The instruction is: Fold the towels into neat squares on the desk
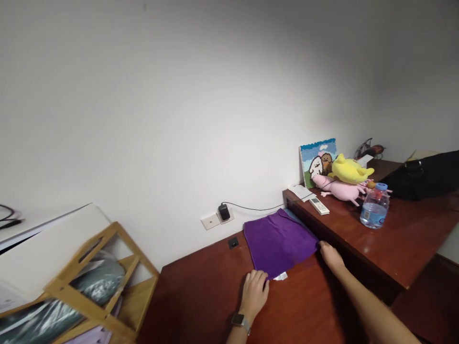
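A purple cloth [278,241] lies spread on the reddish-brown desk [211,286], close to the wall, with a white label [280,276] sticking out from its near edge. At its near left corner, my left hand [255,289] has its fingers closed on the edge; a watch [240,322] is on that wrist. My right hand [331,255] pinches the cloth's right corner, beside the side of the raised desktop. Beneath the far right edge of the cloth, a blue-grey strip [300,220] shows.
On the raised desktop [398,243] to the right are a water bottle [375,210], a remote [319,206], plush toys [349,171], a dog picture [310,153] and a black bag [426,174]. A black adapter [224,211] with a cable is plugged into the wall. A wooden rack [103,282] stands left.
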`<act>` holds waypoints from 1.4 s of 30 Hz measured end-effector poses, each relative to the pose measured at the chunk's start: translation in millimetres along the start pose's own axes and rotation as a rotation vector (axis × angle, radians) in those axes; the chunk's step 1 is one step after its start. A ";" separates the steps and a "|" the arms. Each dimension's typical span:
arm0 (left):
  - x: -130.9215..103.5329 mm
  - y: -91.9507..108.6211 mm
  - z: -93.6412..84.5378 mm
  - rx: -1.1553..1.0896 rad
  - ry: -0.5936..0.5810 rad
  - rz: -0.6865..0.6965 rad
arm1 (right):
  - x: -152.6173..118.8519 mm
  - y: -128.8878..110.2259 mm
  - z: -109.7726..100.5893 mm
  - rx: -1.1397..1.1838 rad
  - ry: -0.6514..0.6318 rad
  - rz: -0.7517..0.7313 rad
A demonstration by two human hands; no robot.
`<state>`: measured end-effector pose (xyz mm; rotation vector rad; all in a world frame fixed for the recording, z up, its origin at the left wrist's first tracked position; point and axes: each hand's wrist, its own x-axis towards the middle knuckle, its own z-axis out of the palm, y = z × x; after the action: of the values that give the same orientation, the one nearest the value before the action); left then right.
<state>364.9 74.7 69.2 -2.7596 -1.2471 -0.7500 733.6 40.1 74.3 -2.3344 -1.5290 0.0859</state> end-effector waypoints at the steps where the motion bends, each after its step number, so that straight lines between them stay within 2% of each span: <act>1: 4.8 2.4 -2.2 -0.002 0.023 0.007 | 0.7 -2.2 0.6 -0.006 0.027 -0.030; 4: 28.4 10.1 -1.1 -0.018 0.020 0.037 | 3.8 -25.1 5.9 0.023 0.096 -0.248; 7: 50.1 12.2 14.0 -0.006 -0.148 0.023 | 3.1 -55.6 17.7 0.116 0.051 -0.412; 9: 55.1 8.5 27.6 0.008 -0.256 -0.014 | 0.6 -68.3 26.8 0.144 0.027 -0.406; 11: 52.2 2.6 40.0 0.010 -0.287 -0.034 | -0.7 -72.8 34.3 0.146 0.031 -0.380; 15: 38.2 -5.5 55.9 -0.016 -0.219 -0.029 | 9.3 -76.9 40.7 0.164 0.061 -0.337; 17: 33.7 -6.1 60.0 -0.022 -0.183 -0.033 | 22.5 -86.8 40.9 0.234 0.081 -0.376; 20: 31.2 -6.0 63.3 -0.042 -0.150 -0.041 | 53.4 -110.5 41.9 0.368 0.086 -0.498; 23: 30.6 -7.3 66.4 -0.074 -0.150 -0.062 | 99.9 -127.5 45.0 0.417 0.063 -0.512; 28: 27.0 -11.1 79.9 -0.103 -0.124 -0.096 | 197.2 -117.0 47.4 0.435 0.089 -0.328; 31: 24.5 -10.9 84.9 -0.113 -0.090 -0.113 | 230.7 -111.4 51.9 0.428 0.151 -0.208; 32: 23.9 -10.2 84.4 -0.113 -0.087 -0.115 | 231.3 -112.5 56.1 0.429 0.168 -0.186; 34: 23.2 -8.5 80.7 -0.116 -0.089 -0.110 | 215.1 -116.9 69.1 0.424 0.200 -0.202; 36: 23.6 -6.8 75.4 -0.130 -0.095 -0.097 | 180.9 -119.2 86.6 0.380 0.204 -0.308; 39: 26.1 -4.3 69.4 -0.147 -0.104 -0.094 | 122.1 -111.4 109.9 0.207 0.137 -0.456; 42: 28.7 0.0 65.3 -0.139 -0.100 -0.112 | 84.0 -100.3 115.1 0.016 0.023 -0.375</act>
<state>408.4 108.7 23.9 -2.8907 -1.4309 -0.7422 653.1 180.7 10.0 -1.9888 -1.9154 -0.0220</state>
